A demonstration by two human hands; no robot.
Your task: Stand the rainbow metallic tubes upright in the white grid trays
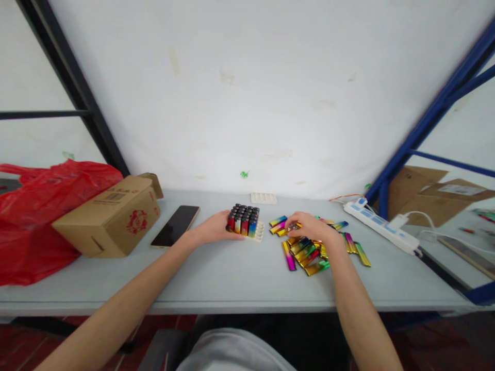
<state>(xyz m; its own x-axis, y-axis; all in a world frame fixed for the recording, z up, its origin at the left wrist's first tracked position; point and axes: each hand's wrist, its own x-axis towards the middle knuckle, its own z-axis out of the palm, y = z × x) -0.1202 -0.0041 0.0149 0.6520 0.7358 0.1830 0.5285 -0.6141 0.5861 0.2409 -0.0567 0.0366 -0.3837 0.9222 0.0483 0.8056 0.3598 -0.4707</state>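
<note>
Several lighters (244,219) with black tops stand upright in tight rows in a white slotted tray (258,234). The tray's right-hand slots show bare. My left hand (218,226) is closed around the left side of this block, thumb at the front and fingers behind. To the right lies a loose heap of shiny lighters (305,252) in gold, green, pink and blue. Over its back left part, my right hand (303,225) is bent down with its fingertips closed on a lighter (293,226), partly hidden by the fingers.
A second white tray (263,198) lies by the wall. At left are a dark phone (176,225), a cardboard box (112,216) and a red plastic bag (42,221). A white power strip (381,226) lies at right, near a blue metal frame (425,113).
</note>
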